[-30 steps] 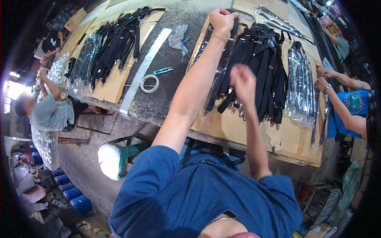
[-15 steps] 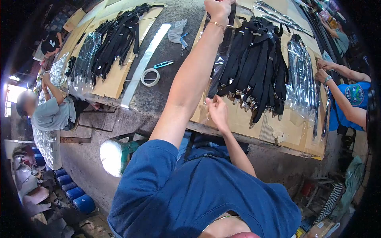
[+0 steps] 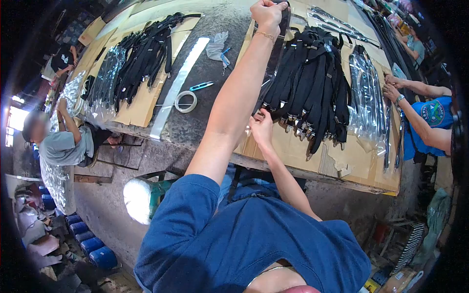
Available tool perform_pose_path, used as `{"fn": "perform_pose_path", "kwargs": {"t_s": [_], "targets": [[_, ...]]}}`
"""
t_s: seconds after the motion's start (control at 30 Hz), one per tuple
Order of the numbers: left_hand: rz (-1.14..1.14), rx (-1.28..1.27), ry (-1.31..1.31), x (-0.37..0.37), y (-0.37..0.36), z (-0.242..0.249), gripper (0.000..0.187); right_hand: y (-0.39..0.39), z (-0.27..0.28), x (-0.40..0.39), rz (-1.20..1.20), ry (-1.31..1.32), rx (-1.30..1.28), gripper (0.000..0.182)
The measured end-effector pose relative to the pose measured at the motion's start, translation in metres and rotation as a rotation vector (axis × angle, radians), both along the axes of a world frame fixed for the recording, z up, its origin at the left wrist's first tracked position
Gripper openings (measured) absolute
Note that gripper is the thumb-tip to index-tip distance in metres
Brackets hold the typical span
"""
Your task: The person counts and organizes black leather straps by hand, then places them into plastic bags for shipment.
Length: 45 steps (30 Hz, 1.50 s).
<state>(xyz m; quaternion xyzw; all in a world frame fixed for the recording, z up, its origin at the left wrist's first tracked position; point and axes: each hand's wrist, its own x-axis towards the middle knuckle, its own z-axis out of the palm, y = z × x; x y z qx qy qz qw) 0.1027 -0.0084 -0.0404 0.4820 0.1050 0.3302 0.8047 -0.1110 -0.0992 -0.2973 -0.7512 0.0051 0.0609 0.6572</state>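
My left hand (image 3: 266, 15) reaches to the far part of the table, its fingers closed on the upper end of a black strap (image 3: 280, 39). The strap, seemingly inside clear plastic, runs down beside my left forearm. Near the table's front edge, my right hand (image 3: 262, 128) is closed in a pinch at the strap's lower end; what lies between its fingertips is too small to make out. Just right of both hands lies a pile of black straps with metal clips (image 3: 310, 83) on cardboard (image 3: 298, 151). Clear-wrapped straps (image 3: 367, 93) lie beyond the pile.
Left of my arm are a tape roll (image 3: 186, 101), a cutter (image 3: 201, 86), a pale strip (image 3: 180, 88) and a grey cloth (image 3: 217, 49). Another strap pile (image 3: 146, 58) lies farther left. Co-workers stand at the left (image 3: 66, 144) and right (image 3: 430, 119). A green-framed stool (image 3: 139, 200) is below.
My right hand has moved slightly up and left, and its fingers are drawn closer together. My left hand stays at the strap's far end. The left co-worker's arms have shifted.
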Motion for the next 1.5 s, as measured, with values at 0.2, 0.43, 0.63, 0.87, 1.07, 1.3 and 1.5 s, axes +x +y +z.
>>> {"fn": "perform_pose_path", "kwargs": {"t_s": [0.2,0.43,0.63,0.87,1.07,1.3,1.5], "targets": [[-0.106,-0.136,-0.003,-0.010,-0.003,0.010,0.025,0.005,0.018,0.015,0.236,0.177,0.033,0.030],[0.082,0.102,0.088,0.011,0.010,0.005,0.023,-0.005,0.035,-0.008,0.292,0.157,0.457,0.012],[0.053,-0.134,-0.175,0.010,0.002,-0.001,0.033,-0.030,0.026,-0.008,0.347,0.194,0.260,0.020],[0.006,-0.038,-0.163,-0.003,0.000,-0.006,0.031,-0.097,0.148,0.060,0.500,-0.329,-0.548,0.034],[0.032,0.107,-0.131,0.024,-0.008,-0.039,0.031,-0.062,0.235,0.235,0.311,-0.016,0.301,0.063],[0.118,0.253,0.004,-0.016,-0.029,-0.029,0.034,-0.030,0.244,0.311,0.450,0.278,0.546,0.027],[0.159,0.235,0.176,-0.006,-0.028,-0.044,0.033,-0.033,0.246,0.301,0.430,-0.222,0.535,0.016]]}}
